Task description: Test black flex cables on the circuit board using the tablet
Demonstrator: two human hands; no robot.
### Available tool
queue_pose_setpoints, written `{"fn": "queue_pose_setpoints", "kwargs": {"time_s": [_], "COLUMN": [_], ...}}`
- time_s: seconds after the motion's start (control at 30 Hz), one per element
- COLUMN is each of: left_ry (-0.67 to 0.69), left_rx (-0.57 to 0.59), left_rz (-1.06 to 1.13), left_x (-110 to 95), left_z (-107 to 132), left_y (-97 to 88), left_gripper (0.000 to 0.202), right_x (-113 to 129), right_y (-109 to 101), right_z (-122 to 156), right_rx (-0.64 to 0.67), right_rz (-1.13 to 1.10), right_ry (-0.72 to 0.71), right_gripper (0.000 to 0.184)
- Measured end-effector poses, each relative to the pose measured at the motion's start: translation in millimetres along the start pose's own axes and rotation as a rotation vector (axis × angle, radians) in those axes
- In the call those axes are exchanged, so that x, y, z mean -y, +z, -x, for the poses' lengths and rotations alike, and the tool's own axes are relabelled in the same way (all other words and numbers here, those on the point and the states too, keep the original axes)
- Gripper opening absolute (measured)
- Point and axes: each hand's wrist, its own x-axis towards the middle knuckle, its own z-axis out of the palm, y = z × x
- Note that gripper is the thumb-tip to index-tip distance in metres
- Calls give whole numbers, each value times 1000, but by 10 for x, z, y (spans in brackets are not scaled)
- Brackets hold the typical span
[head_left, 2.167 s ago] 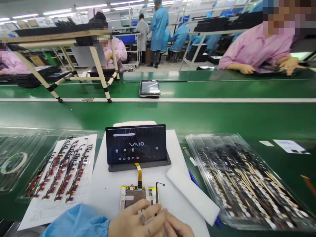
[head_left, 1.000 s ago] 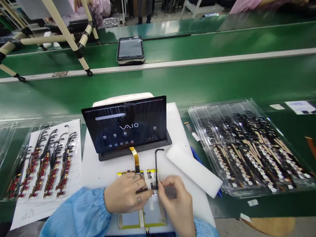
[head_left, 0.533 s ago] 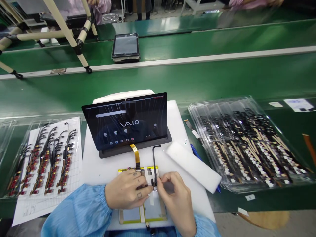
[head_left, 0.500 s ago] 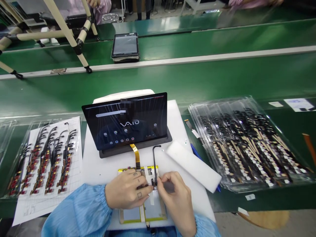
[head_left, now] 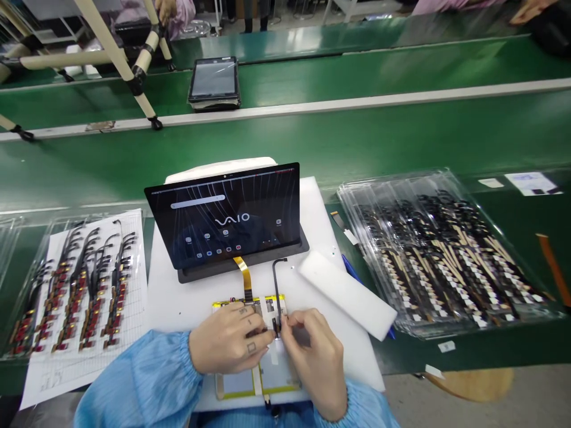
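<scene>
A yellow-edged circuit board assembly [head_left: 241, 383] lies on a white mat [head_left: 187, 300] in front of me. My left hand [head_left: 227, 345] rests on the board, fingers curled and pressing on it. My right hand [head_left: 312, 356] pinches the lower end of a thin black flex cable [head_left: 276, 285] at the board. An orange ribbon [head_left: 243, 276] runs from the board up to a tablet [head_left: 223, 214] that leans in a dark stand with its screen lit.
A clear tray of black flex cables [head_left: 446, 249] sits at the right, a paper sheet with red-tipped cables [head_left: 80, 285] at the left. A white foam block [head_left: 343, 294] lies beside the tablet. Another tablet [head_left: 214, 83] sits on the green conveyor [head_left: 401, 137]. Other workers sit beyond it.
My view has tipped down from the far workers to the board. My hands have come up onto the board, and the right now pinches the black cable. The far tablet has drifted left.
</scene>
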Motion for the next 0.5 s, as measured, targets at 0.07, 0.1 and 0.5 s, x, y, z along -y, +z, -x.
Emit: {"fn": "queue_pose_setpoints", "kwargs": {"time_s": [0.07, 0.1, 0.5], "left_ry": [1, 0, -3], "left_rx": [1, 3, -12], "left_rz": [1, 3, 8], "left_x": [0, -1, -5], "left_z": [-3, -4, -10], "left_y": [-1, 0, 11], "left_gripper": [20, 21, 21], "right_x": [0, -1, 37], "right_y": [2, 2, 26], "right_z": [8, 9, 15], "right_rx": [-6, -4, 25], "right_rz": [-6, -9, 75], "right_ry": [-4, -4, -81], "right_gripper": [18, 18, 21]}}
